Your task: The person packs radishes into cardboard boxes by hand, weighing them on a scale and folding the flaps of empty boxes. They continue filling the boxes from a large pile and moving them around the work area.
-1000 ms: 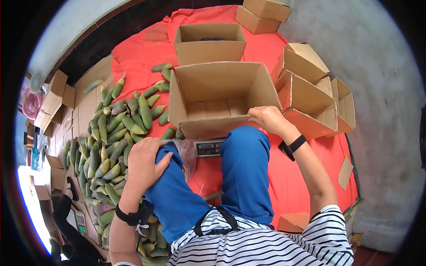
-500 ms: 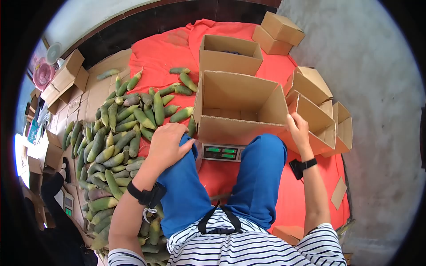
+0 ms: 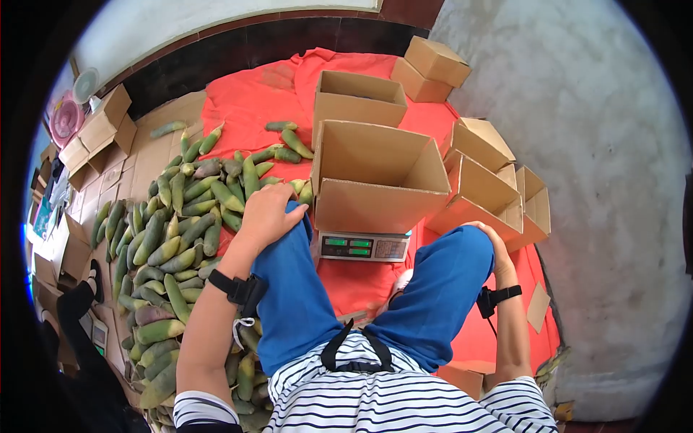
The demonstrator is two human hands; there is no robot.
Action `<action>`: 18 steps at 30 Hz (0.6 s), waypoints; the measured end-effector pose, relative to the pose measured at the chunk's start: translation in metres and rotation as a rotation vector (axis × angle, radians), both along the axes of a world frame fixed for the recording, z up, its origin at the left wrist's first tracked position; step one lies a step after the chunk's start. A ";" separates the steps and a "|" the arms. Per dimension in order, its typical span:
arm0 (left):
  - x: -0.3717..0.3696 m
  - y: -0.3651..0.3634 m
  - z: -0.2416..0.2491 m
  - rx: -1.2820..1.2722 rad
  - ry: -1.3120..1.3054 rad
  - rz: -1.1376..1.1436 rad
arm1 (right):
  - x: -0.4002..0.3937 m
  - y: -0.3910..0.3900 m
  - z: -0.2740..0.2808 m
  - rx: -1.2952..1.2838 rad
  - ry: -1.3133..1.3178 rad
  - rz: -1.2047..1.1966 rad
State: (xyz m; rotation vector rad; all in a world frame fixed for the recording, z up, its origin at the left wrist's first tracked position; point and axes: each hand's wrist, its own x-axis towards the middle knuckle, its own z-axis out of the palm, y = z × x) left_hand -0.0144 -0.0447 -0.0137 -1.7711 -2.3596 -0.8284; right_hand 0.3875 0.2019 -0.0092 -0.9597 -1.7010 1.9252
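Note:
My left hand rests on my left knee, thumb apart from the fingers, holding nothing. Over the outer side of my right knee lies my right hand, its fingers stretched flat and empty. Between and beyond the knees, an open cardboard box stands on a digital scale with lit green displays. The box's inside looks bare where it shows. Left of my left hand spreads a big heap of long green radishes.
Behind the box is another open carton with something dark inside. Several open cartons stand at the right, and two closed ones are stacked by the wall. Red cloth covers the floor. Another person's dark-clothed leg shows at far left.
My right hand has let go of the box's right edge and come down onto my right knee, which has swung outward. The left hand stays on its knee. The view has shifted slightly.

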 end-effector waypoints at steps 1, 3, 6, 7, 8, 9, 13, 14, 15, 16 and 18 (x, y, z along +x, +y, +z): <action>0.000 -0.002 0.001 0.002 -0.008 0.012 | 0.002 -0.001 0.001 -0.003 0.005 -0.034; 0.001 -0.007 0.003 -0.007 -0.020 0.021 | 0.008 -0.003 0.002 -0.008 0.007 -0.067; -0.001 -0.008 0.004 0.002 -0.031 0.024 | 0.012 -0.004 0.015 0.036 -0.022 -0.052; -0.002 -0.009 0.001 0.013 -0.034 0.024 | 0.015 -0.004 0.017 0.097 -0.031 -0.038; -0.003 -0.009 0.000 0.016 -0.036 0.030 | 0.016 -0.004 0.019 0.155 -0.041 -0.024; -0.004 -0.007 -0.001 0.035 -0.040 0.008 | 0.017 -0.003 0.020 0.157 -0.043 -0.018; 0.000 -0.004 0.000 0.060 -0.049 -0.006 | 0.013 -0.006 0.027 0.232 -0.096 -0.023; 0.000 -0.003 0.000 0.059 -0.051 0.001 | 0.010 -0.005 0.027 0.232 -0.106 -0.034; -0.001 -0.003 0.000 0.056 -0.052 -0.001 | 0.010 -0.002 0.026 0.228 -0.108 -0.028; -0.001 -0.003 -0.001 0.053 -0.051 -0.004 | 0.010 0.002 0.025 0.260 -0.170 -0.011; -0.001 -0.002 0.001 0.040 -0.047 0.003 | 0.012 0.014 0.025 0.287 -0.230 0.007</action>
